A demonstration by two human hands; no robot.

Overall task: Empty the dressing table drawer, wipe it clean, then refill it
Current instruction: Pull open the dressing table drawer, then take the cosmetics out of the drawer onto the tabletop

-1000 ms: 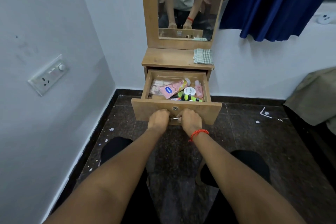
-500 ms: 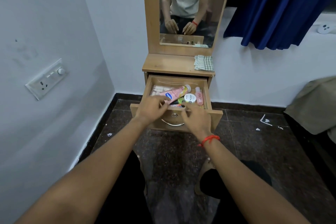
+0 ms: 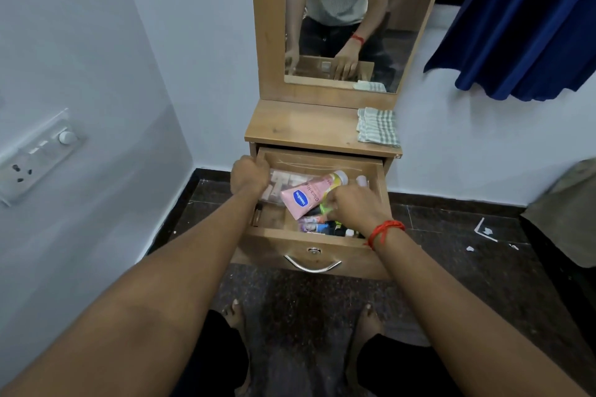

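The wooden drawer (image 3: 274,250) of the dressing table (image 3: 300,127) stands pulled out and holds several toiletries. A pink lotion tube (image 3: 304,196) lies across the middle, and small bottles (image 3: 322,227) line the front. My left hand (image 3: 250,176) is closed at the drawer's back left corner on a clear plastic packet (image 3: 287,180). My right hand (image 3: 354,208) reaches in from the right with its fingers curled on a green-yellow item (image 3: 325,206). It hides the things beneath it. A folded striped cloth (image 3: 377,126) lies on the tabletop's right end.
A mirror (image 3: 342,10) rises above the tabletop. White walls close in on the left and behind, with a switchboard (image 3: 35,158) on the left wall. A blue curtain (image 3: 529,19) hangs at the upper right. The floor is dark tile (image 3: 451,235), and my feet (image 3: 235,316) are below.
Both hands let go of the drawer handle and went into the open drawer: the left to the packet at the back left, the right onto the items at the right.
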